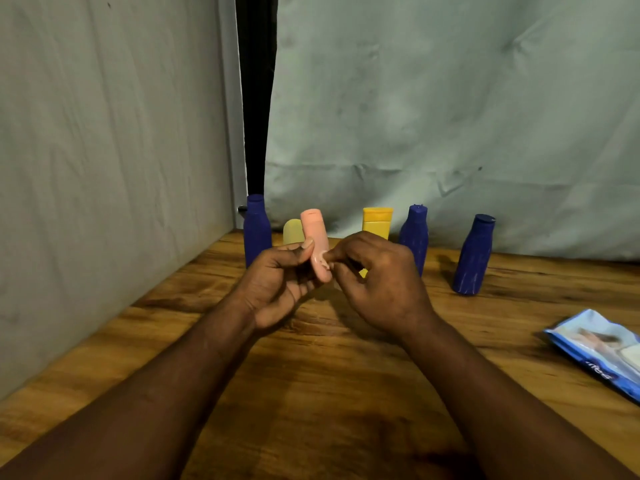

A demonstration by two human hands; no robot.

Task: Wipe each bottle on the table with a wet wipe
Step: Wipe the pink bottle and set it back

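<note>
Two bare forearms (pixel 156 393) are reaching out over the brown wooden worktop (pixel 311 410) from the near side. The left grip (pixel 277 285) is curling round the lower part of a pink bottle (pixel 313 230), with the thumb on the front. It is holding the bottle up off the worktop, cap end up and leaning a little to the left. The right grip (pixel 384 289) is bunching its fingers tight. Its fingertips are pinching a small pale scrap (pixel 322 260) against the low end of the pink bottle. I cannot tell what the scrap is.

Five more bottles are standing in a row at the far side, near a hanging grey cloth (pixel 450 116). A left blue bottle (pixel 257 230) is standing just beside a pale yellow bottle (pixel 293 232), which is peeking out from behind the pink one. A bright yellow bottle (pixel 376 221) is showing above the right grip. A middle blue bottle (pixel 414 233) and a right blue bottle (pixel 473 254) are standing farther right.

A blue pack of wipes (pixel 602 348) is lying flat at the right edge, well apart from both grips.
</note>
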